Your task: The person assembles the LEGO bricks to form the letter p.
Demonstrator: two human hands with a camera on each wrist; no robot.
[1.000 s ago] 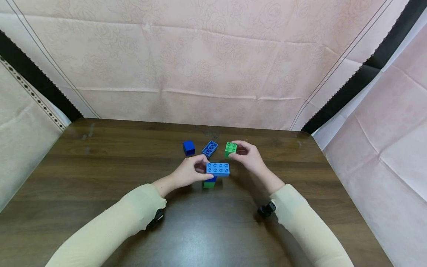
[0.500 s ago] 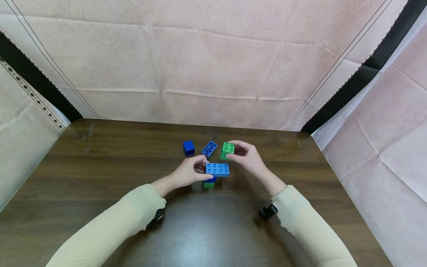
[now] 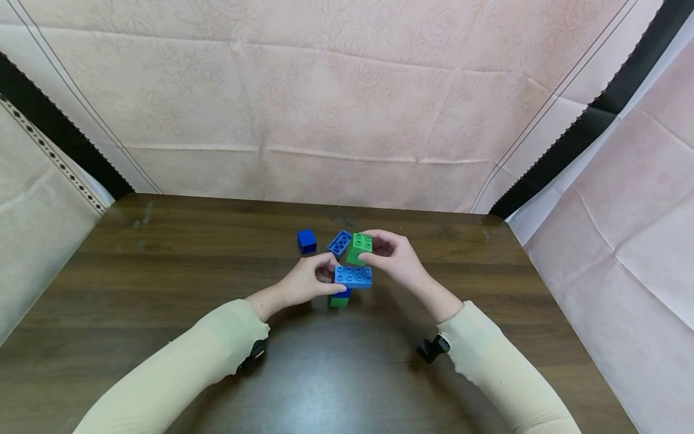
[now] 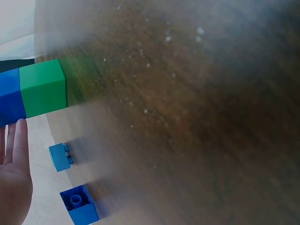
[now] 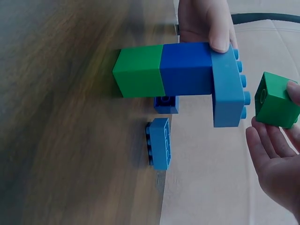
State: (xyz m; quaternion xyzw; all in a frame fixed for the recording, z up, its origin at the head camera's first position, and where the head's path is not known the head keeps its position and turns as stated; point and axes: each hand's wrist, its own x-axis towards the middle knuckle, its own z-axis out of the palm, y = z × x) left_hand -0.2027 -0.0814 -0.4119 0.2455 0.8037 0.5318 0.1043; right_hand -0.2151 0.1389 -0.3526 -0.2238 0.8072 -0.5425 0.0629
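A stack of toy building bricks stands on the table, with a green brick [image 5: 139, 71] at the bottom, a dark blue brick [image 5: 187, 69] above it and a longer light blue brick [image 3: 353, 277] across the top. My left hand [image 3: 303, 282] grips the stack from the left, thumb on the near side. Just behind and above the top brick, my right hand [image 3: 400, 260] pinches a second green brick [image 3: 359, 248] between thumb and fingers. In the right wrist view, a small gap shows between this green brick and the light blue brick's studs.
Behind the left hand lie two loose bricks on the wooden table [image 3: 217, 241]: a dark blue one [image 3: 306, 241] and a longer blue one [image 3: 339, 243], its hollow underside visible in the right wrist view. A pale patterned cloth [image 3: 325, 120] hangs beyond the table's far edge.
My right hand has carried the green brick leftward, from right of the stack to over the top brick's far side. The left hand and the stack stay almost still.
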